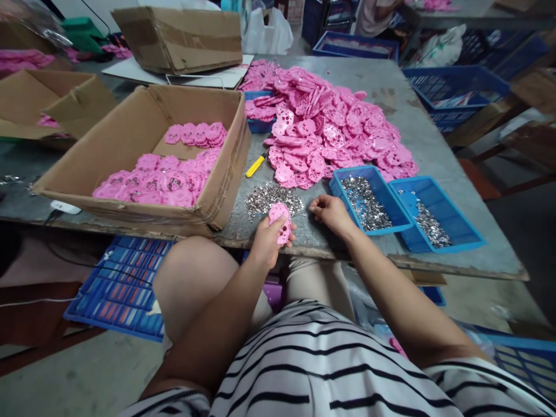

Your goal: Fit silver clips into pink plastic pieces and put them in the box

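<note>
A flat pink plastic piece with holes in it is held in my left hand, thumb on top, at the table's front edge. My right hand hovers at or rests on the tabletop, fingertips pinched together; whatever is between them is too small to make out. Just behind the pink piece lies a heap of small shiny metal parts. Right of my right hand stands a blue tray of similar metal parts, with a second blue tray beside it. A big pile of pink pieces covers the table beyond.
A cardboard box with rows of pink pieces stands on the left. A yellow-handled tool lies between box and pile. More cardboard boxes sit farther back. Blue crates stand beyond the table's right side, near a seated person.
</note>
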Demonstrator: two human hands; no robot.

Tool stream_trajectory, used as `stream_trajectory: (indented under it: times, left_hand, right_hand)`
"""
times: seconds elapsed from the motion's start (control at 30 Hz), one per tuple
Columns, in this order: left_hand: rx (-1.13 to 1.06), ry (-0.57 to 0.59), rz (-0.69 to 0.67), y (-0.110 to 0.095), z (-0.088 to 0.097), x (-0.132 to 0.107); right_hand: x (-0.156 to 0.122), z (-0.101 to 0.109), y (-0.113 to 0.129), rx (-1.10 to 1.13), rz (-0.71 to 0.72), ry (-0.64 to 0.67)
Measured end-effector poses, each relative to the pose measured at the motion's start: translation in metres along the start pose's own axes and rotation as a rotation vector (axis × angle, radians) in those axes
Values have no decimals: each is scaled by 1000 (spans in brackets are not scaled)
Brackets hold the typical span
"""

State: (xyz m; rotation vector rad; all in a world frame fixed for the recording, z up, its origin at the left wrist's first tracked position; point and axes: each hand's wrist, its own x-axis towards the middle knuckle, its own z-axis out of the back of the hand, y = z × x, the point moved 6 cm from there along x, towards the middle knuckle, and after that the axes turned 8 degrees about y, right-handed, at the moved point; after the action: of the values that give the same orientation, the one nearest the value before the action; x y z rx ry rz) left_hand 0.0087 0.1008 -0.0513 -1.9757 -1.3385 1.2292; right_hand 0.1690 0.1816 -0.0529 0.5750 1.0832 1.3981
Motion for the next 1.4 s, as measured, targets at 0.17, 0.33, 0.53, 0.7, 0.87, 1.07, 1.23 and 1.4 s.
stream_trajectory:
  times: [0.17, 0.33, 0.53, 0.7, 0.87, 1.07, 1.23, 1.4]
  left_hand:
    - [52, -23, -67, 1, 1, 2]
    - [154, -68, -192, -1, -1, 3]
    - [175, -53, -189, -1, -3, 3]
    - [168, -134, -227, -3, 2, 3]
    - [143, -146, -261, -4, 2, 1]
    - [-212, 71, -212, -7, -10, -2]
    - [-335, 190, -225, -13, -19, -8]
    - [-369, 290, -250, -15, -29, -15]
  right_hand:
    - [-11, -4, 7, 161, 17, 67]
    - [-33, -19, 28, 246, 83, 223]
    - [-44, -33, 40, 139, 147, 322]
    - [-47, -41, 34, 398, 35, 287]
    - [-49, -43, 32, 429, 26, 221]
    - [-50, -30, 34, 577, 91, 95]
    - [-56, -20, 40, 536, 206, -71]
    - [-65, -28, 43, 561, 236, -134]
